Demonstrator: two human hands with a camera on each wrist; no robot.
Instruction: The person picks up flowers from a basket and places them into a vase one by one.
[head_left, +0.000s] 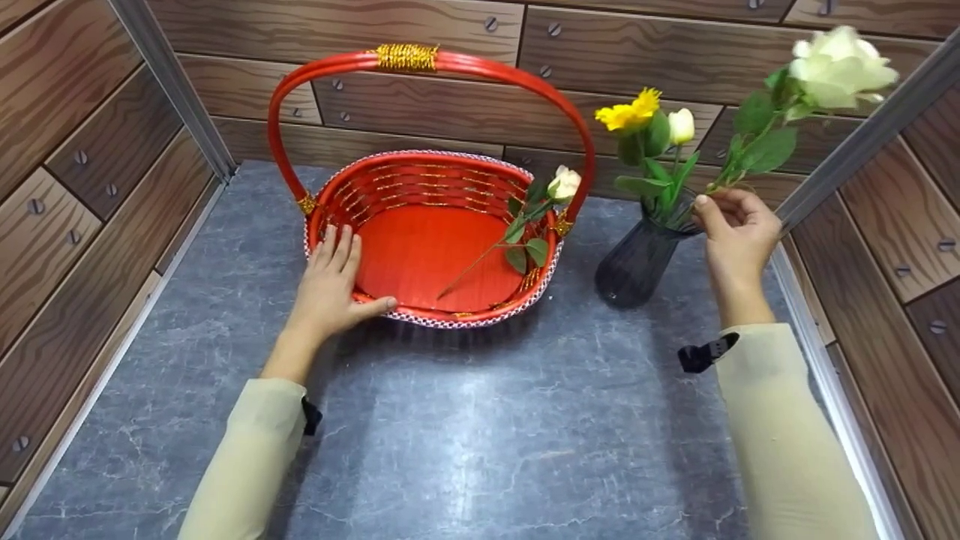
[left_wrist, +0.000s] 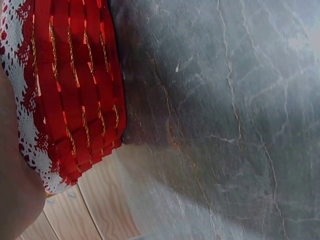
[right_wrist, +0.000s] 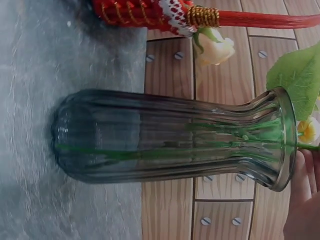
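A red woven basket (head_left: pixel 435 251) with a tall arched handle (head_left: pixel 517 71) stands at the back of the table. My left hand (head_left: pixel 326 281) rests on its left front rim, fingers spread and straight, thumb along the lace edge. Inside the basket leans a cream rose (head_left: pixel 564 184), its stem slanting over the red bottom. To the right is a dark glass vase (head_left: pixel 637 262) holding a yellow flower (head_left: pixel 628 112) and a pale tulip (head_left: pixel 681 126). At the vase's mouth my right hand (head_left: pixel 742 229) pinches the stem of a large white rose (head_left: pixel 844 71) between thumb and fingers.
Grey marbled tabletop (head_left: pixel 465 427) spreads in front of the basket and vase. Wood-patterned panels (head_left: pixel 420 112) stand behind and on both sides, with a metal corner strip (head_left: pixel 176 90) at left and another (head_left: pixel 862 142) at right, close to the right hand.
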